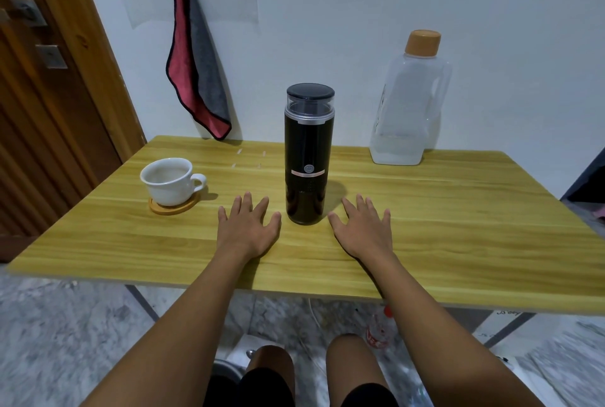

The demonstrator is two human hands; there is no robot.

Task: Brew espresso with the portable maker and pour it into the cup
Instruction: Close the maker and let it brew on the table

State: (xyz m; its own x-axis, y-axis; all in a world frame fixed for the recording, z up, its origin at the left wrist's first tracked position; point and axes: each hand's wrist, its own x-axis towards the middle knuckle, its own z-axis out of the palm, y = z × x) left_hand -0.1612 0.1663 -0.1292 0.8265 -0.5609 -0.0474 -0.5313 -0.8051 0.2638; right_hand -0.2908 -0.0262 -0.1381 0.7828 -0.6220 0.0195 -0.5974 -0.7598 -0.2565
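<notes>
**Espresso set, hands at rest**

Portable maker (309, 154): upright, mid-table (458, 226), lid on. Left hand (247, 226), right hand (362, 230): flat, fingers spread, flanking its base, holding nothing. Cup (169, 180): on coaster (173, 206), left. Water jug (409, 105): rear right.

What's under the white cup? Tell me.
A round wooden coaster lies under the white cup, on the wooden table. Its middle is hidden by the cup.
</notes>
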